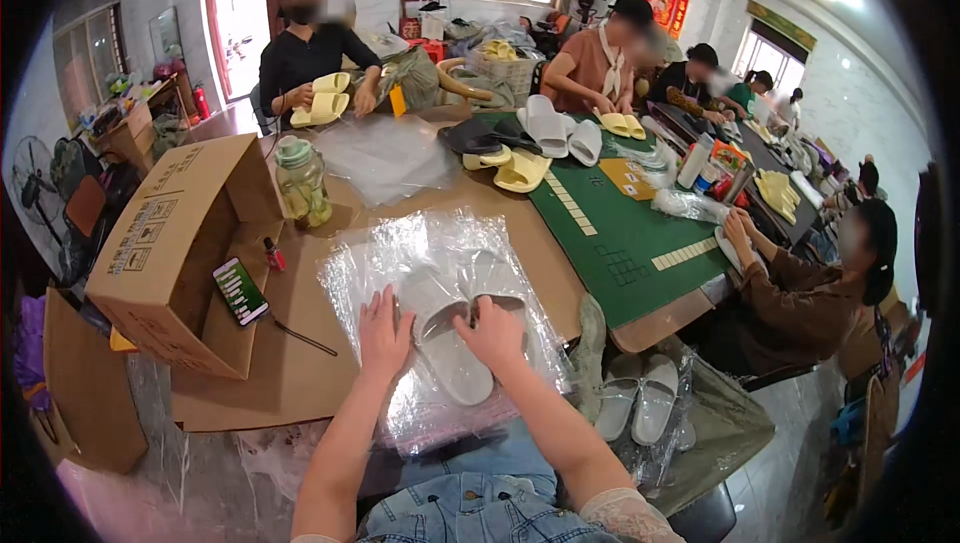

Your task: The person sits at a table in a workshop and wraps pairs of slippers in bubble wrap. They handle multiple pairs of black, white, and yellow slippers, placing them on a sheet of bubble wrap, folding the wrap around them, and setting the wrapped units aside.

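A pair of light grey slide slippers lies in front of me on a stack of clear plastic bags (350,278). The nearer slipper (455,368) points its heel toward me. The other slipper (490,268) lies to its right and is partly covered by my right hand (495,335). That hand is closed, with thumb and fingers curled at the slippers' straps and inner edges. My left hand (385,335) rests on the bags along the left side of the nearer slipper, fingers stretched out. Glare hides whether any plastic covers the slippers.
An open cardboard box (165,243), a phone (240,291), a small red bottle (274,253) and a jar (302,183) stand or lie leftward. More bags (385,158) and slippers (522,171) lie farther back. A green board (620,243) is rightward. Several people work around the table.
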A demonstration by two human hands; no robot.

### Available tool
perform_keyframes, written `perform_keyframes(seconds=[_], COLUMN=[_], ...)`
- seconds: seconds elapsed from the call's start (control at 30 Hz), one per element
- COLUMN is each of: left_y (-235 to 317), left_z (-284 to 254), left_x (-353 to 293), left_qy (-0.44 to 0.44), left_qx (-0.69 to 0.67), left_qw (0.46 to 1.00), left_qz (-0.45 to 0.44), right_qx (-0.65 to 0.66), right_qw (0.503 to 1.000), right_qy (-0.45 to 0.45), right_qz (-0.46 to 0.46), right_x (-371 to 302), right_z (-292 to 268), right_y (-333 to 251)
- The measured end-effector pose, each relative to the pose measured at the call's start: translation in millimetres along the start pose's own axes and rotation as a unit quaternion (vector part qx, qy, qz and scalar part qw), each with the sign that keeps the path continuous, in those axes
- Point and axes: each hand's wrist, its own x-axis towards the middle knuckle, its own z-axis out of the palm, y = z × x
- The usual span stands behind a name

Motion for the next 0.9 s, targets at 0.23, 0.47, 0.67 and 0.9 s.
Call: perform_keyframes(seconds=[0.23, 0.47, 0.67, 0.9], left_y=[-7, 6, -22, -13], left_z=[0, -7, 10, 1], left_x=[-1, 0, -2, -2], left_qy=[0.027, 0.016, 0.048, 0.034], left_qx=[0.011, -0.050, -0.169, -0.115], left_qw=[1.000, 0.997, 0.983, 0.990], left_qz=[-0.002, -0.062, -0.058, -0.069], right_qx=[0.055, 0.087, 0.082, 0.090], right_qw=[0.998, 0.995, 0.991, 0.995], right_qy=[0.019, 0.054, 0.101, 0.047], right_qz=[0.008, 0.009, -0.011, 0.014], right_x=[-1, -5, -6, -7], right_z=[9, 8, 18, 12], right_y=[6, 11, 18, 14])
